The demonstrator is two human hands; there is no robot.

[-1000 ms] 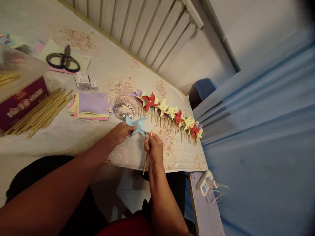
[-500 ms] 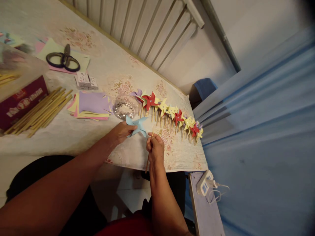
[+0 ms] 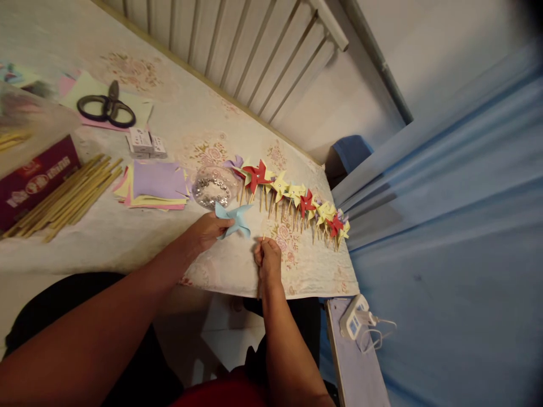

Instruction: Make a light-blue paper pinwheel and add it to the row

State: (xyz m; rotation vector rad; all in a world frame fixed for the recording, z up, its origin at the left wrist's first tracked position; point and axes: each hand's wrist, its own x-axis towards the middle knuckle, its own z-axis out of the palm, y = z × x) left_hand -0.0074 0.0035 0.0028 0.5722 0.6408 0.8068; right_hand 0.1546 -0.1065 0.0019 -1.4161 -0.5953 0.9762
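A light blue paper pinwheel head [image 3: 238, 217] is pinched between the thumb and fingers of my left hand [image 3: 211, 228], above the flowered tablecloth. My right hand [image 3: 268, 257], just to the right and lower, is closed around a thin wooden stick [image 3: 259, 289]; only its tip and lower end show past the fingers. The pinwheel and the stick are apart. Behind my left hand stands a clear round dish [image 3: 212, 188] of small shiny metal pieces. Finished pinwheels [image 3: 292, 195] in red, yellow and purple lie in a row on the table beyond my right hand.
Stacked coloured paper squares [image 3: 156, 183], small white boxes [image 3: 146, 143] and black-handled scissors [image 3: 108, 107] lie to the left. A bundle of wooden sticks [image 3: 70, 195] rests by a dark red box [image 3: 40, 183]. A power strip [image 3: 354, 317] sits on a bench at right.
My right hand has moved slightly down, away from the pinwheel head, and the stick has turned more upright. My left hand keeps its hold on the pinwheel head.
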